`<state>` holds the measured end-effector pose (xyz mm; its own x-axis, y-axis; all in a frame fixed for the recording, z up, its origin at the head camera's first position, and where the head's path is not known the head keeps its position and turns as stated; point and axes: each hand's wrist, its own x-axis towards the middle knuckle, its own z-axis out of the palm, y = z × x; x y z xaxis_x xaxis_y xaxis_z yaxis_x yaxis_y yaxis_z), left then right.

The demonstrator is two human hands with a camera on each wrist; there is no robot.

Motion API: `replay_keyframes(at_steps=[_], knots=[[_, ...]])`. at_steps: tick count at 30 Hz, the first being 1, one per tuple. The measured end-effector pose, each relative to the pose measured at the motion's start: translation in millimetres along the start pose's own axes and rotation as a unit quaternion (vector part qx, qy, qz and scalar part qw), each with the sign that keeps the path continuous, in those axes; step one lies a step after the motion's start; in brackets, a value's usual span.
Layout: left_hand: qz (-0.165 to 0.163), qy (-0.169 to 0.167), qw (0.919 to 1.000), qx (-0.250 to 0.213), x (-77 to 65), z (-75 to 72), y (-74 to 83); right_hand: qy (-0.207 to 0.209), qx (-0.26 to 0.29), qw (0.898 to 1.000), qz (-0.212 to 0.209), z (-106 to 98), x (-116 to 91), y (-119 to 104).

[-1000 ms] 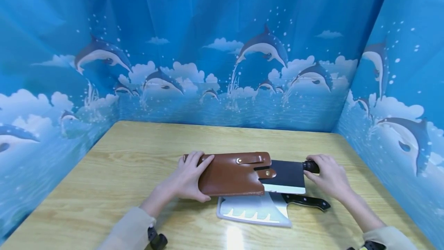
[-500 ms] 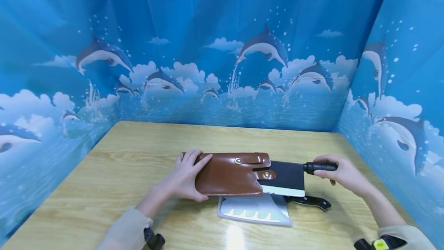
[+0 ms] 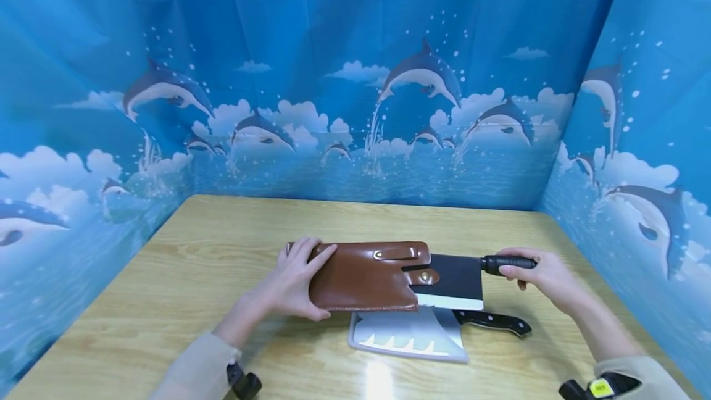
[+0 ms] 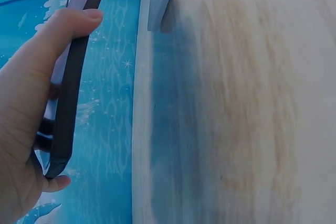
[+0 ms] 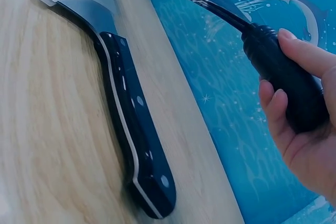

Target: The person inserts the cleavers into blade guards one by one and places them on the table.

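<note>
My left hand (image 3: 294,279) grips the closed end of a brown leather sheath (image 3: 363,276), thumb along its near edge. In the left wrist view the sheath (image 4: 71,98) is seen edge-on, raised above the table. A black cleaver blade (image 3: 455,273) with a bright edge sticks out of the sheath's right end; the rest of the blade is hidden inside. My right hand (image 3: 547,276) holds the cleaver's black round handle (image 3: 491,263) near its butt. In the right wrist view, thumb and fingers curl round this handle (image 5: 286,77). Both sheath straps lie flat.
A second cleaver lies on the wooden table (image 3: 266,221), its blade in a pale translucent cover (image 3: 405,335) and partly under the sheath. Its black riveted handle (image 3: 494,321) points right. Blue dolphin curtains (image 3: 355,110) stand behind and at the sides.
My right hand has slid rightward along the handle toward its butt, so more of the handle shows. The sheath and its cleaver have shifted slightly left with my left hand.
</note>
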<state>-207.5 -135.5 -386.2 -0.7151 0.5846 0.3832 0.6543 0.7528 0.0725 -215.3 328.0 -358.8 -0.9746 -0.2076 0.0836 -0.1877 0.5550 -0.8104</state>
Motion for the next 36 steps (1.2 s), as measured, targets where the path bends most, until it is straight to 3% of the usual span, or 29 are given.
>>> replay_keyframes(at_steps=[19,36], knots=[[0.032,0.004,0.9995,0.007,12.6,11.6,11.1,-0.020,0.025,0.999,0.005,29,16,-8],[0.028,0.003,0.9996,0.003,15.4,15.1,13.9,-0.035,0.042,0.998,0.013,37,21,-13]])
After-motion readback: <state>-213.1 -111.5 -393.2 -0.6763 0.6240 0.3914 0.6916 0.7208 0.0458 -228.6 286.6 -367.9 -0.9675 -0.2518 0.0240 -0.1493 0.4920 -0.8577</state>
